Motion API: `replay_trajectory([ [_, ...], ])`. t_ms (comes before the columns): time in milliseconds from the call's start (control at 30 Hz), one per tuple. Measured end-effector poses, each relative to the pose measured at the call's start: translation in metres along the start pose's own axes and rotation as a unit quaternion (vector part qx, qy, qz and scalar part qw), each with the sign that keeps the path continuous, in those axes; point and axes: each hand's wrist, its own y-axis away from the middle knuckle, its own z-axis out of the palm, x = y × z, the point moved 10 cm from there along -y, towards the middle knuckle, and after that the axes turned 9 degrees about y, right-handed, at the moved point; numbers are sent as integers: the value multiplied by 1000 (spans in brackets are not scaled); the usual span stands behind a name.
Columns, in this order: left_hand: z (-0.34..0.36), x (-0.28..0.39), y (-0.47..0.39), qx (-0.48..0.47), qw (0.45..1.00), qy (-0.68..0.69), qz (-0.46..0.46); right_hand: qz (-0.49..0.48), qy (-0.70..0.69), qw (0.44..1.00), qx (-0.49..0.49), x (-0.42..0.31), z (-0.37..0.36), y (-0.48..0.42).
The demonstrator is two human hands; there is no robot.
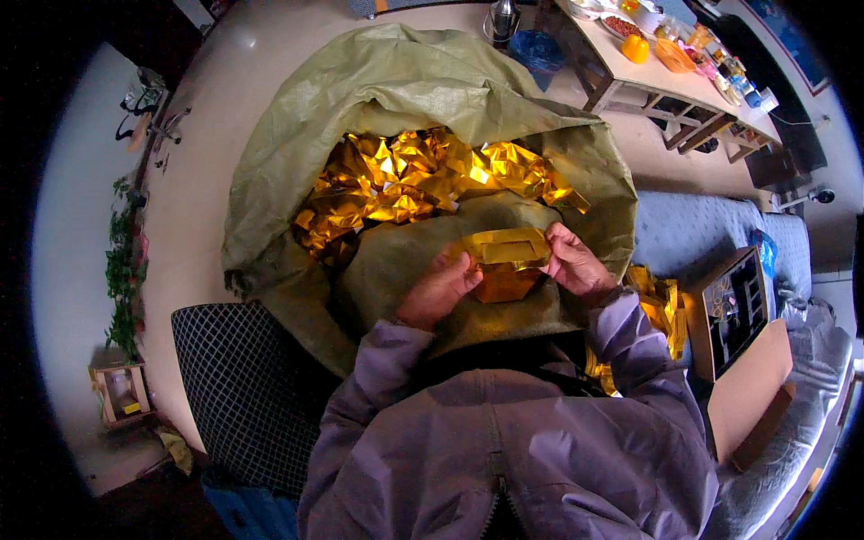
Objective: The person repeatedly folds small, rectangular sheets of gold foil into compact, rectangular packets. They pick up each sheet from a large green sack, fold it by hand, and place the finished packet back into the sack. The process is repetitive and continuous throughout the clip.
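Between my two hands is a folded piece of gold foil paper, boat-like with a raised rim. My left hand grips its left end between thumb and fingers. At the other end, my right hand pinches the corner. An orange-gold foil panel shows just below it; whether the two are joined, I cannot tell. Across my lap spreads a large olive woven sack, its mouth open. Inside it, beyond my hands, lies a heap of crumpled-looking folded gold foil pieces.
Right of me, flat gold foil sheets lie on a blue-covered seat beside an open cardboard box. A wooden table with food stands at far right. A blue-lined bin is beyond the sack; a checkered chair is at left.
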Motion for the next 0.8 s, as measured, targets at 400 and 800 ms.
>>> replay_trajectory([
  [400,20,-6,-2,6,999,-51,-18,-38,182,982,18,-17,10,-6],
  [800,-18,40,-8,114,982,64,133,-72,325,938,100,-33,28,8],
])
